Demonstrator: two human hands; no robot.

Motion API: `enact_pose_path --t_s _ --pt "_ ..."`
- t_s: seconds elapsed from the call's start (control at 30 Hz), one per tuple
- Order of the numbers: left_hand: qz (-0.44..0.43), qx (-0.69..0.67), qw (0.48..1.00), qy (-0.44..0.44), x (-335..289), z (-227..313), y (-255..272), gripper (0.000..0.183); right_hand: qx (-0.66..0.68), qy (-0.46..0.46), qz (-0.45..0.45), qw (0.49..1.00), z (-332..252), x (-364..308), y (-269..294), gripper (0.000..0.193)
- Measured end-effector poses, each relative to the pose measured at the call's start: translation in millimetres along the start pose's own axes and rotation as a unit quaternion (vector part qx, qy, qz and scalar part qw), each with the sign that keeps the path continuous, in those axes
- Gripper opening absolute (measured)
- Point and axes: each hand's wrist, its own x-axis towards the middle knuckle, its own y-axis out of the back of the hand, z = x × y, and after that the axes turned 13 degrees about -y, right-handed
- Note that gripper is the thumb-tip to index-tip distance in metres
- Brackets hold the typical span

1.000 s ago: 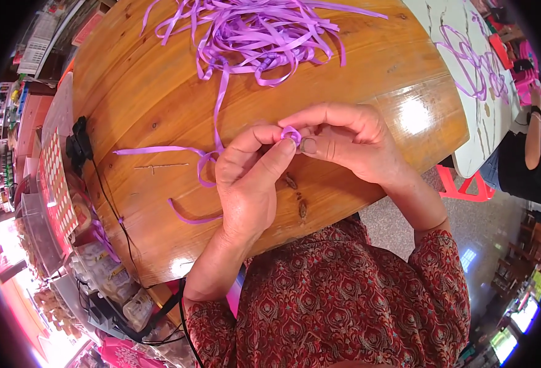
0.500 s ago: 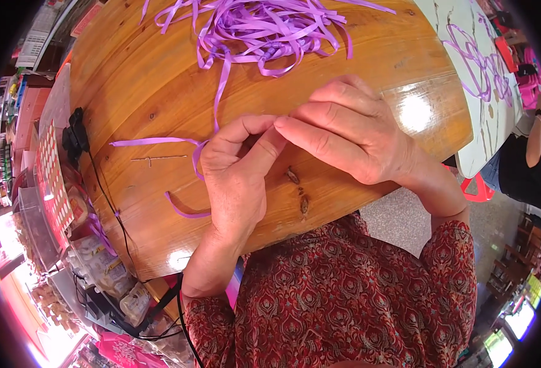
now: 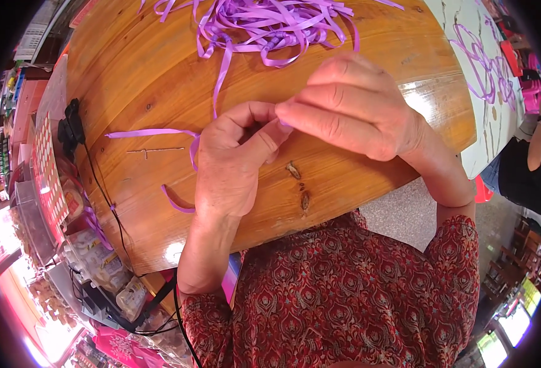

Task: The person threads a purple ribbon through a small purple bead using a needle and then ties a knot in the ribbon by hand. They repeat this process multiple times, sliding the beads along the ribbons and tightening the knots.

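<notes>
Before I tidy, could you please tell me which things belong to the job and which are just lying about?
Job: left hand, right hand, pinched purple ribbon; probably ribbon pile, possibly thin wire.
Apparently unrelated: black corded object, red dotted sheet.

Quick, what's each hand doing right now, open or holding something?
Left hand: closed, pinching purple ribbon.
Right hand: meets the left there; whether it holds ribbon too is hidden.

Counting two hands (image 3: 230, 162) mid-frame, one purple ribbon heap (image 3: 270, 27) up top (way too tangled to count strands), one thin wire tool (image 3: 160, 149) left of centre, two tables (image 3: 129, 202), one other person (image 3: 522, 172) far right.
</notes>
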Motion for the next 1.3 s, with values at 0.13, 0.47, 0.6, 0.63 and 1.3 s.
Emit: enact_pose_path --t_s 0.13,0.47,0.6,0.63,1.3 --pt "0.036 -0.036 0.999 -0.007 -0.3 -2.0 -6.0 0.009 0.021 -0.068 0.018 0.997 0.9 -4.2 -3.2 0.033" --pt "0.064 0.015 0.995 -0.075 -5.9 -3.8 -13.3 0.006 0.202 -0.288 -0.030 0.936 -19.2 0.6 1.0 0.018" --pt "0.065 0.027 0.993 -0.091 -4.5 -5.1 -14.0 0.005 0.142 -0.286 -0.002 0.948 -24.0 2.2 -1.0 0.013" --pt "0.066 0.032 0.992 -0.099 -3.9 -6.5 -13.6 0.005 0.142 -0.286 -0.002 0.947 -24.4 2.0 -1.7 0.013" --pt "-0.007 -0.211 0.974 -0.083 -2.4 -17.8 -6.6 0.014 0.372 -0.505 -0.073 0.775 -27.9 3.3 9.6 0.004"
